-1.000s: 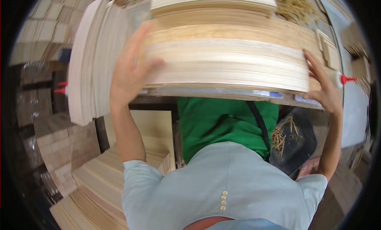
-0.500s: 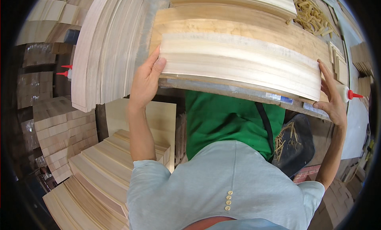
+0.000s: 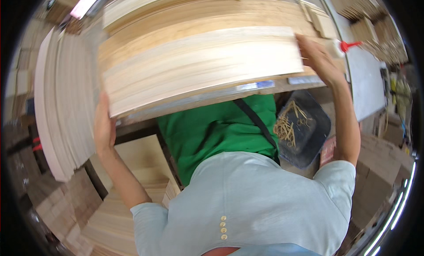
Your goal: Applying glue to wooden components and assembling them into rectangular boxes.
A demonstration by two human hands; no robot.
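A long, thin pale wooden board (image 3: 203, 55) lies across a browner wooden base board (image 3: 145, 44) at the near edge of the workbench. My left hand (image 3: 105, 125) grips its left end, the thumb near its lower corner. At the other end my right hand (image 3: 317, 57) closes against the short edge, its fingers partly blurred by motion. Whether the pale board is a single piece or several stacked sheets I cannot tell. Right beside my right hand is a white bottle with a red nozzle (image 3: 345, 46).
Many thin wooden sheets (image 3: 66, 101) stand stacked at the left. More boards (image 3: 168, 6) lie along the far side, and small wood pieces (image 3: 319, 18) at the far right. Below the bench, a black tub (image 3: 304, 145) holds tan strips (image 3: 289, 123). Stacked wood (image 3: 119, 212) sits lower left.
The whole view has swung and tilted, so the bench appears farther left and slants up to the right. Both hands stay at the ends of the pale board.
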